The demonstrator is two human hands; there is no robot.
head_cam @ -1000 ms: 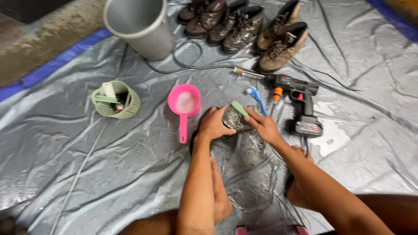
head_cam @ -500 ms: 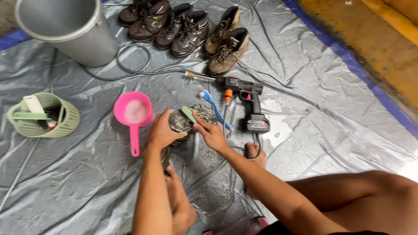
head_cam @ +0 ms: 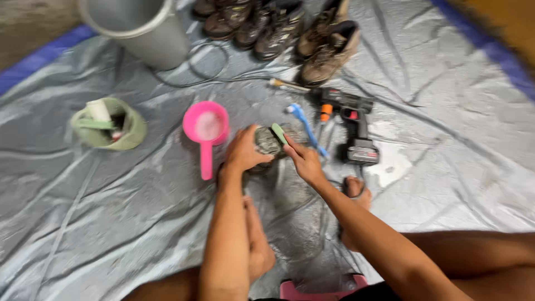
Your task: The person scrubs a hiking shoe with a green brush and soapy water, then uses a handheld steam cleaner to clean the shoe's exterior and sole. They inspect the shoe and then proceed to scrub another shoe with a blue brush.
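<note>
Two hands at work over a grey tarp (head_cam: 111,223). The left hand (head_cam: 243,151) clasps one muddy shoe (head_cam: 266,141) from its left side; the right hand (head_cam: 302,161) grips one green brush (head_cam: 279,134), laid on the shoe's top. The shoe is dark, caked grey-brown, blurred in detail, and sits at the tarp's centre, just right of one pink scoop (head_cam: 206,129). Counted around it: one grey bucket (head_cam: 142,28) at upper left; five boots (head_cam: 278,28) in a row at the top, as far as visible; one drill (head_cam: 354,125); one blue brush (head_cam: 304,125); one green basket (head_cam: 108,124) at left; two bare feet near the forearms
</note>
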